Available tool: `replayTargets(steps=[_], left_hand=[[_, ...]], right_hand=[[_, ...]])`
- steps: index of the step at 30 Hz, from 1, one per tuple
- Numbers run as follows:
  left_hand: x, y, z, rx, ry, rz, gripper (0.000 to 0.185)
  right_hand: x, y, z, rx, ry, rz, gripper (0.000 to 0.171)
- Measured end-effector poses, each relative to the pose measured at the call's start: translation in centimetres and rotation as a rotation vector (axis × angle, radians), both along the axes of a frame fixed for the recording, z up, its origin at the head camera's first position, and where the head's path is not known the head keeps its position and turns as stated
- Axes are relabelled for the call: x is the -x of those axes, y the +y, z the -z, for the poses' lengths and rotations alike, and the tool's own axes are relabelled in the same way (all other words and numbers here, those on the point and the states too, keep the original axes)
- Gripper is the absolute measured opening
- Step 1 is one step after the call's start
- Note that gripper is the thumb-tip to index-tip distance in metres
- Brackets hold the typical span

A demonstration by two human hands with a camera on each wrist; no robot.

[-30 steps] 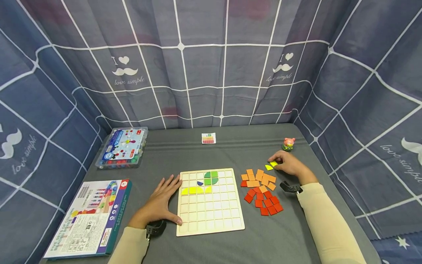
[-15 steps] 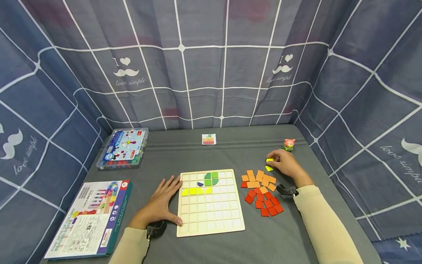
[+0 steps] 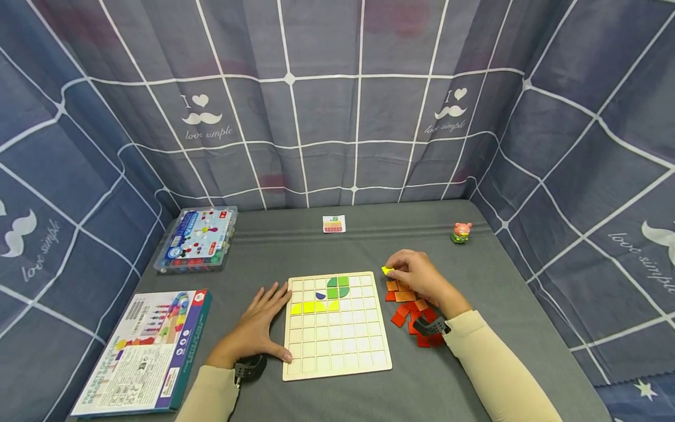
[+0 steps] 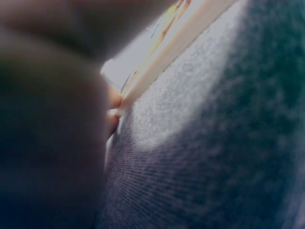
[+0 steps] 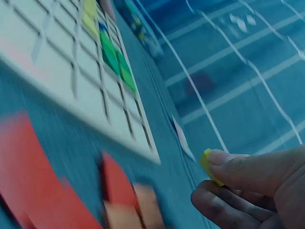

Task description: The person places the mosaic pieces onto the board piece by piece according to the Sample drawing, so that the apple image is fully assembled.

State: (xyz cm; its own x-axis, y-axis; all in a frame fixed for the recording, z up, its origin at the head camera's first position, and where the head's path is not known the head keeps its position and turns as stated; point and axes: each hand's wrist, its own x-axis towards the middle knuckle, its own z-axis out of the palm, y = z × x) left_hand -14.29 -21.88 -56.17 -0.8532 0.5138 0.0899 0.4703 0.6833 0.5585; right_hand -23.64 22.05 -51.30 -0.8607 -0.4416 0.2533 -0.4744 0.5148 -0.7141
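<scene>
My left hand (image 3: pixel 256 325) lies with fingers spread against the left edge of the wooden grid board (image 3: pixel 337 351), thumb on its lower corner. In the left wrist view, fingers touch the board's side (image 4: pixel 162 62). My right hand (image 3: pixel 419 278) pinches a small yellow tile (image 5: pixel 209 167) between thumb and fingers, just past the board's upper right corner. On the board sit a row of yellow tiles (image 3: pixel 308 307), a dark blue piece (image 3: pixel 320 296) and green pieces (image 3: pixel 338 286). The spot where a second yellow tile lay is now behind the right hand.
Loose orange tiles (image 3: pixel 404 296) and red tiles (image 3: pixel 399 316) lie right of the board, partly under the right arm. A small pattern card (image 3: pixel 334 224) is behind it. A pink-and-green figurine (image 3: pixel 461 232) stands back right; a clear plastic case (image 3: pixel 197 237) and a box (image 3: pixel 139 351) are left.
My right hand has picked up a yellow tile near the figurine and carried it left, toward the board. The left hand has stayed in place on the board's edge.
</scene>
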Motion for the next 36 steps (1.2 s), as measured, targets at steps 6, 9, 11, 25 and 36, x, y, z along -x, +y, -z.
replayTargets(steps=[6, 9, 11, 25, 36], left_hand=[[0.0, 0.0, 0.0, 0.004, -0.009, -0.004, 0.148], [0.0, -0.1, 0.0, 0.002, -0.004, -0.009, 0.148], [0.0, -0.1, 0.1, 0.000, -0.002, -0.012, 0.148], [0.0, 0.0, 0.1, 0.008, 0.006, -0.001, 0.148], [0.0, 0.0, -0.1, 0.018, -0.005, -0.013, 0.148]], right_hand=[[-2.3, -3.9, 0.3, -0.008, -0.060, -0.084, 0.016], [-3.3, -5.9, 0.6, -0.014, -0.076, -0.121, 0.015], [-3.7, -7.1, 0.9, -0.024, -0.068, -0.140, 0.014], [-4.9, -10.3, 2.4, -0.109, 0.026, -0.096, 0.014], [-5.2, -10.8, 2.4, -0.139, 0.047, -0.078, 0.023]])
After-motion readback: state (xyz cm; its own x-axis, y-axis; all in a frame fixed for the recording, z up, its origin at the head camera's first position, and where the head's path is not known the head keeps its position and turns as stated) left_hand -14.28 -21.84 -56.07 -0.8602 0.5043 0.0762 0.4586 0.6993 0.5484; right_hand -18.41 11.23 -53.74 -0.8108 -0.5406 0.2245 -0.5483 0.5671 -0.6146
